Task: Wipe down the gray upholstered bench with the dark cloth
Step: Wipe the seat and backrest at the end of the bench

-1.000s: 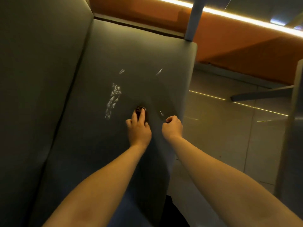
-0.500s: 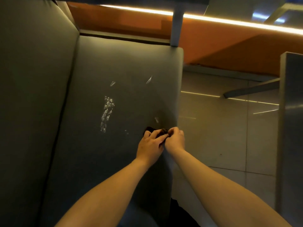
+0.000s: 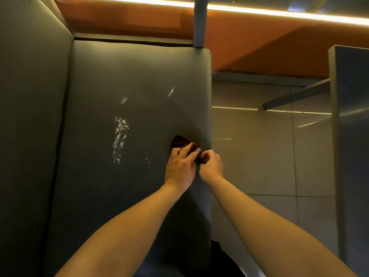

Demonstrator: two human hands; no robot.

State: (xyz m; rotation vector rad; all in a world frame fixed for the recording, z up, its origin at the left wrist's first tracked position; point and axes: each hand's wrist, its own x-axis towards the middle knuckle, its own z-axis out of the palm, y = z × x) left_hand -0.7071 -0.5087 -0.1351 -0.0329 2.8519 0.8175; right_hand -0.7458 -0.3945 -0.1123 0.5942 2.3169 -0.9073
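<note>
The gray upholstered bench seat (image 3: 103,186) fills the left and middle of the head view, with its backrest (image 3: 30,116) at the far left. A small dark cloth (image 3: 179,141) lies bunched near the seat's right edge. My left hand (image 3: 180,168) presses on the cloth with its fingers spread over it. My right hand (image 3: 211,164) pinches the cloth's right end between curled fingers. White crumb-like specks (image 3: 119,136) streak the seat to the left of the hands, and two small white flecks (image 3: 170,91) lie farther up.
A grey table leg (image 3: 199,23) rises at the seat's far end against an orange wall (image 3: 259,43). Pale floor tiles (image 3: 259,152) lie to the right of the bench. A dark panel (image 3: 351,156) stands at the right edge.
My left hand slid the cloth from mid-seat toward the right edge. My right hand closed in and took hold of the cloth's end. The camera view shifted slightly.
</note>
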